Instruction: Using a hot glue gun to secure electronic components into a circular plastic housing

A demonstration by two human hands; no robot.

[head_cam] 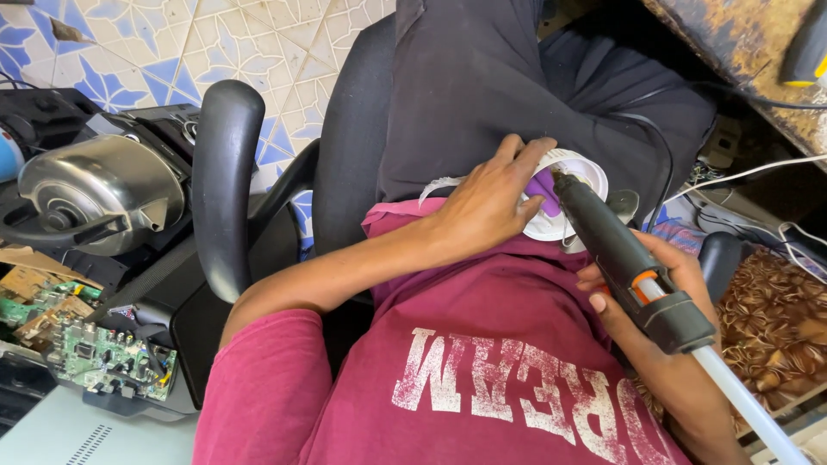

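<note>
I look down at my lap on a black office chair. My left hand (487,202) grips a round white plastic part (586,168) with a purple piece (544,191) in its middle, holding it on my lap. My right hand (659,301) is closed around a black glue gun (624,258) with an orange trigger and a white glue stick (745,405) sticking out of its back. The gun's nozzle touches the white part next to the purple piece. A black cord runs from the part over my dark trousers.
The chair's black armrest (222,181) stands at the left. Beyond it lie a shiny metal motor housing (99,189) and green circuit boards (95,353) on a cluttered surface. A rusty table edge (741,43) and white cables (758,172) are at the right. The floor is tiled in blue and white.
</note>
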